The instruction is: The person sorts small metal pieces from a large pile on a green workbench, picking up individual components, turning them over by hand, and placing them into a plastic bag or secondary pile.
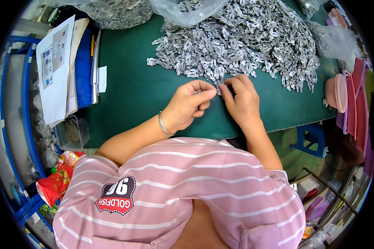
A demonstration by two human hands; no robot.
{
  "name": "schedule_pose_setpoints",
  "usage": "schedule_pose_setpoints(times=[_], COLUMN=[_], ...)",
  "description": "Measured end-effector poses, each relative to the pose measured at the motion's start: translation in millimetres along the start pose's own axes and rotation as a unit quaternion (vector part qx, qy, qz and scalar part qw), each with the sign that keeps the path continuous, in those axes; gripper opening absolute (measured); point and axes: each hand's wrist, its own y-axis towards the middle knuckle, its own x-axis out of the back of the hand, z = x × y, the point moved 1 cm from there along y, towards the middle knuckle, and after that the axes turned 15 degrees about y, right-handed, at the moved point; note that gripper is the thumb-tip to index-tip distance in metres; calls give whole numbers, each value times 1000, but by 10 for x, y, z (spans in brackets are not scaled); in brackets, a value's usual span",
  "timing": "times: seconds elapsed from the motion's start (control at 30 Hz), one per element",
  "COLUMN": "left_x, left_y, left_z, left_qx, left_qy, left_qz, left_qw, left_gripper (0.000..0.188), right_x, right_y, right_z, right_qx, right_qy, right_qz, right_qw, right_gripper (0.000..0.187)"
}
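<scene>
A wide pile of small grey, shiny, looped pieces (232, 50) covers the far middle of the green table (124, 91). My left hand (189, 103) is closed in a pinch, thumb against forefinger, just in front of the pile. What its fingertips hold, if anything, is too small to make out. Close beside it, my right hand (243, 99) bends thumb and fingers together at the pile's near edge, on a small grey looped piece (220, 86). The fingertips of both hands almost meet there.
Clear plastic bags of grey pieces (116, 14) stand behind and right of the pile. Papers (56, 68) and a blue folder (84, 72) lie left, above a clear plastic tub (72, 133). Pink containers (336, 93) line the right edge. A blue stool (311, 139) stands below.
</scene>
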Motion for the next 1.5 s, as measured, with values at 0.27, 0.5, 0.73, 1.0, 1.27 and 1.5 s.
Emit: schedule_pose_setpoints(times=[0.27,0.5,0.73,1.0,1.27,1.5], left_x=[-37,-82,-55,-40,120,55], left_y=[-10,-12,-19,0,17,13], left_z=[0,-12,-2,55,-14,3], left_qx=[-36,-141,-84,-14,-1,-24], left_qy=[109,224,163,63,-90,76], left_qz=[-54,-65,-79,-31,-13,-57], left_qw=[992,962,980,997,996,995], left_gripper=[18,19,19,18,14,12], right_x=[103,96,79,65,216,138], right_y=[-98,-154,-188,-202,-85,-139], right_z=[-44,-34,36,151,-7,1], right_qx=[-252,-67,-52,-21,-84,-44], right_qy=[457,411,466,500,195,99], right_qz=[37,47,-30,-16,21,74], right_qw=[852,908,883,866,977,991], right_gripper=[5,11,29,39,10,17])
